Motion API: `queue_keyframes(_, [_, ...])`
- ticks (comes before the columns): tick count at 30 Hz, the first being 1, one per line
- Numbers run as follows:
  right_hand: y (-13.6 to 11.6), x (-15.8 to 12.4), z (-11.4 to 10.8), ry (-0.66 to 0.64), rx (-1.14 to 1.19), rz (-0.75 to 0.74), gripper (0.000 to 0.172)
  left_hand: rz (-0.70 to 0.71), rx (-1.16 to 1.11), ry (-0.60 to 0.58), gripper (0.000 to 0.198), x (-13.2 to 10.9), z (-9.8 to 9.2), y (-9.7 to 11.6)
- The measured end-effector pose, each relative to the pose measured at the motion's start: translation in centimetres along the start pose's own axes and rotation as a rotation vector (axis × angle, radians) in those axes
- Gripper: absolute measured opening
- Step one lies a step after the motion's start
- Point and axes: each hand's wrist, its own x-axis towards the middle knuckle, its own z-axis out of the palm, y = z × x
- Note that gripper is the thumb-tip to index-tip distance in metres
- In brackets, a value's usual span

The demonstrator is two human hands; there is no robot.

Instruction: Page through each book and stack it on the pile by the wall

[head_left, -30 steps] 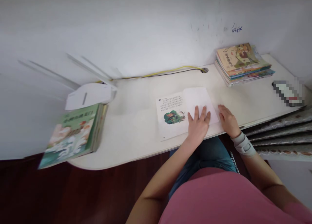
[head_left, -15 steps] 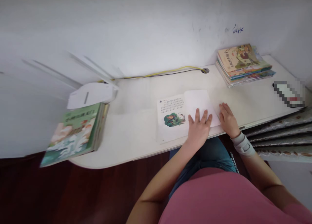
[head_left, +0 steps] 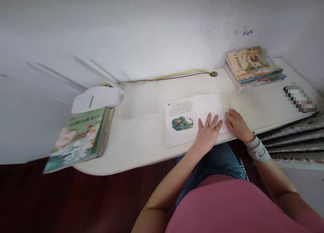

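Note:
An open book (head_left: 179, 138) lies flat near the front edge of the desk. Its left page carries printed text and a green plant picture; the right page (head_left: 206, 103) looks blank white. My left hand (head_left: 207, 133) rests on that right page with its fingers spread. At the page's right edge lies my right hand (head_left: 237, 125), flat with fingers stretched out, its fingertips at the paper. A grey-white strap (head_left: 257, 149) wraps my right wrist.
A stack of picture books (head_left: 253, 69) sits at the back right, with a blurred-out phone-like object (head_left: 300, 98) nearby. Books with a green cover (head_left: 78, 135) overhang the desk's left end beside a white device (head_left: 96, 99). A yellow cable (head_left: 172, 74) runs along the wall.
My right hand has turned slightly and come to the book's right edge, its fingertips now at the page. My left hand stays on the page. The whole view has shifted slightly.

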Motion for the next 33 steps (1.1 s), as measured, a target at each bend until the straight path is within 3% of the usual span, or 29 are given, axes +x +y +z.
queue_keyframes(4, [0.8,0.1,-0.2,0.016,0.047,-0.069,0.044,0.009,0.017,0.000,0.052,0.2,0.8,0.1])
queue_keyframes(12, [0.0,-0.2,0.5,-0.005,-0.001,-0.017,0.047,-0.025,-0.011,0.003,0.049,1.4,1.5,1.5])
queue_keyframes(16, [0.2,-0.2,0.5,0.000,-0.013,-0.017,0.047,0.008,-0.150,0.015,0.070,1.6,0.8,1.0])
queue_keyframes(20, [0.2,-0.1,0.1,-0.027,-0.062,0.000,0.047,-0.017,-0.303,0.117,0.073,0.6,1.1,-2.9])
queue_keyframes(23, [-0.6,0.1,-0.7,-0.029,-0.121,-0.004,0.045,-0.246,-0.309,0.261,0.072,-1.2,2.1,-7.4])
queue_keyframes(26, [-2.4,0.4,-1.4,-0.028,-0.147,-0.108,0.045,-0.471,-0.332,0.337,0.075,-3.4,3.0,-11.1])
queue_keyframes(29, [-4.7,0.8,-1.4,-0.061,-0.158,-0.252,0.049,-0.566,-0.431,0.345,0.073,-5.1,3.1,-12.8])
queue_keyframes(33, [-7.2,1.9,-0.6,-0.131,-0.173,-0.363,0.063,-0.562,-0.494,0.348,0.071,-5.7,3.1,-13.1])
